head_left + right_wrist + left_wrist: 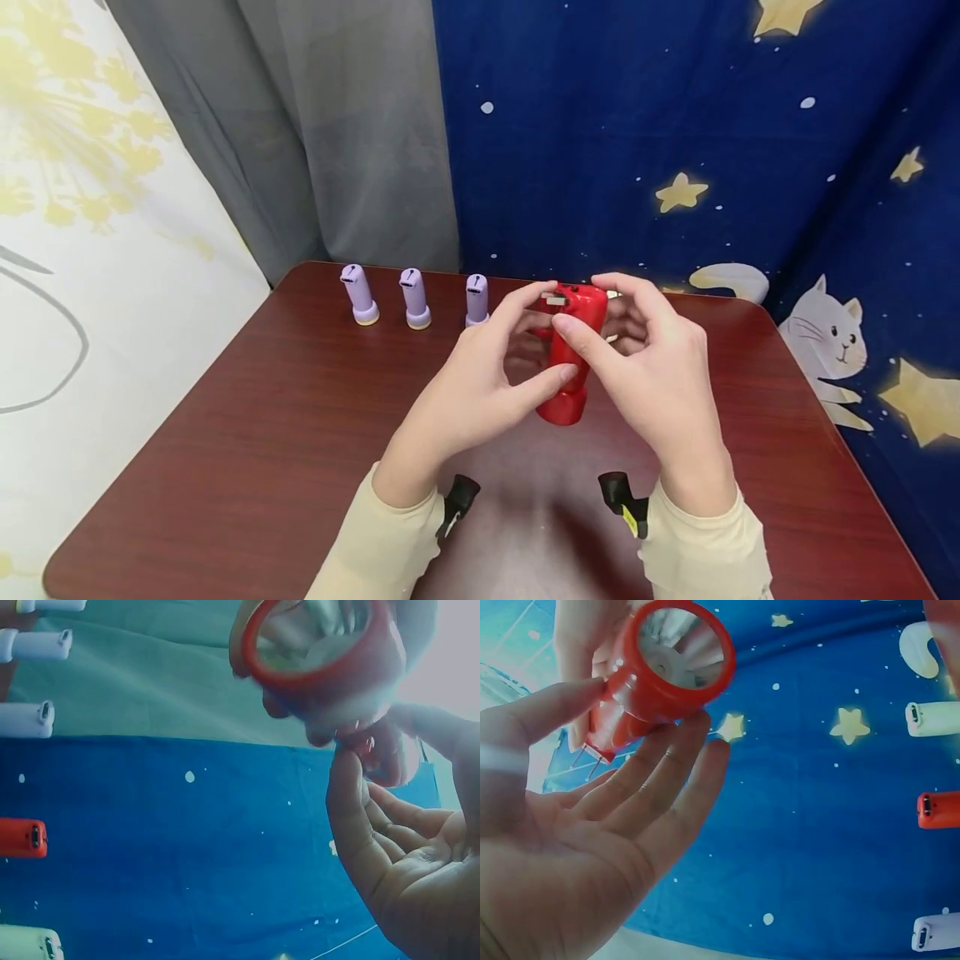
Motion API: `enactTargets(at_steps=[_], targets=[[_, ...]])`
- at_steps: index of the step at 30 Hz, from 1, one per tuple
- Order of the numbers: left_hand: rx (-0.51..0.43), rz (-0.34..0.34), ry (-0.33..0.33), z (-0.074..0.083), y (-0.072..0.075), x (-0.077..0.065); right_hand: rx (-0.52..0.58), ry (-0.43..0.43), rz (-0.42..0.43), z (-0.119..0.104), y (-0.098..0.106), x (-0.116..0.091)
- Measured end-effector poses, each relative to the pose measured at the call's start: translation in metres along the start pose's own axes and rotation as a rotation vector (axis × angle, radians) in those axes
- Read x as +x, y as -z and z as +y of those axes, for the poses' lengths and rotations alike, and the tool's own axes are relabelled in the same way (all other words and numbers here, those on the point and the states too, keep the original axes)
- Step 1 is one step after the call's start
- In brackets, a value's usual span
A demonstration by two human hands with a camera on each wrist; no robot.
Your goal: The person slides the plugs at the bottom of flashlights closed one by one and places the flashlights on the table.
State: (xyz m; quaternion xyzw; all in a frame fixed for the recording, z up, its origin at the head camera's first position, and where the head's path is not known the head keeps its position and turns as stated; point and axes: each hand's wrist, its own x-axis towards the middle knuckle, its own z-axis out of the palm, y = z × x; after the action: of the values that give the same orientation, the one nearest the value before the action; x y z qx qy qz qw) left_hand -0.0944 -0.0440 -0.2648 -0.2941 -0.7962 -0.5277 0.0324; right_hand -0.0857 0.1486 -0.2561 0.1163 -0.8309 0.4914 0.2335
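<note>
A red flashlight (572,333) is held up over the table by both hands, its wide lens end pointing down. Metal plug prongs (556,300) stick out near its upper end. My left hand (487,375) grips it from the left, thumb on the lower body. From the right, my right hand (652,358) pinches the upper body between thumb and fingers. In the left wrist view, the clear lens (682,649) and its reflector face the camera. The right wrist view shows the red rim (322,679) above the right fingers.
Along the far table edge stand three purple flashlights (414,298). Another red flashlight (939,810) and a whitish one (934,718) stand in the same row, mostly hidden by my hands in the head view. Grey and blue star-patterned curtains (562,167) hang behind the brown table (262,467).
</note>
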Motion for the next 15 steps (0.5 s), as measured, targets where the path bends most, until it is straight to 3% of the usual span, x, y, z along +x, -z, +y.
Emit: enactTargets(at_steps=[5,15], targets=[[0.131,0.023,-0.081,0.001,0.0,0.004,0.027,-0.015,0.027,-0.001,-0.003,0.0],[0.217,0.0,-0.183,-0.003,0.003,0.015,-0.009,0.015,0.069,0.005,-0.015,0.001]])
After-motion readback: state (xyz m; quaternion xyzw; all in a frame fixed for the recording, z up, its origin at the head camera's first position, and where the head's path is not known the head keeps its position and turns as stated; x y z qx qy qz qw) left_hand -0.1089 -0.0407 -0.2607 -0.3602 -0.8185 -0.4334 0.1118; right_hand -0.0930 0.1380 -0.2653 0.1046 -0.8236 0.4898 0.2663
